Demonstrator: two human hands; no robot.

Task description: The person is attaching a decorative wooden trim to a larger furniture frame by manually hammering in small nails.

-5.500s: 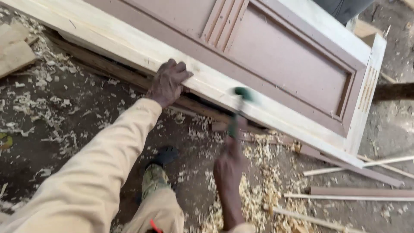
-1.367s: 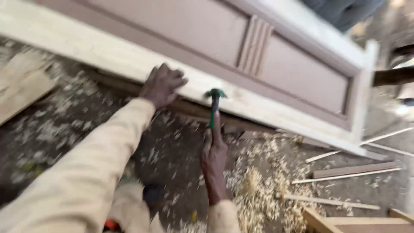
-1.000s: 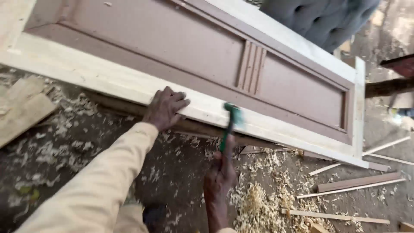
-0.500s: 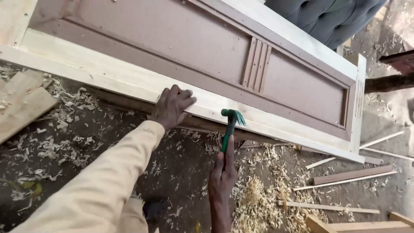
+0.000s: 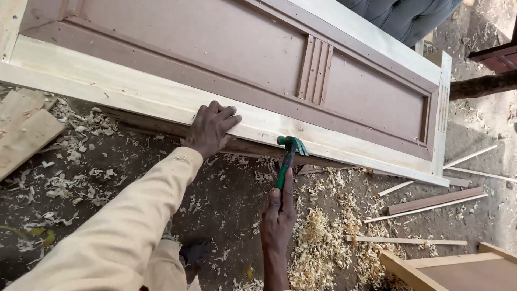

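Panelled door (image 5: 226, 48) lies flat, raised above the shaving-strewn floor (image 5: 107, 178), pale frame around brown panels; its near long edge faces the person, so it is easy to reach from the side; left hand (image 5: 211, 129) lies spread, palm down on that near rail, likely steadying it, gripping nothing, arm extended in a tan sleeve (image 5: 129, 226); right hand (image 5: 278, 215) is clenched around the handle of a green claw hammer (image 5: 288, 153), forefinger along the shaft, head touching the door's near edge, right of the left hand.
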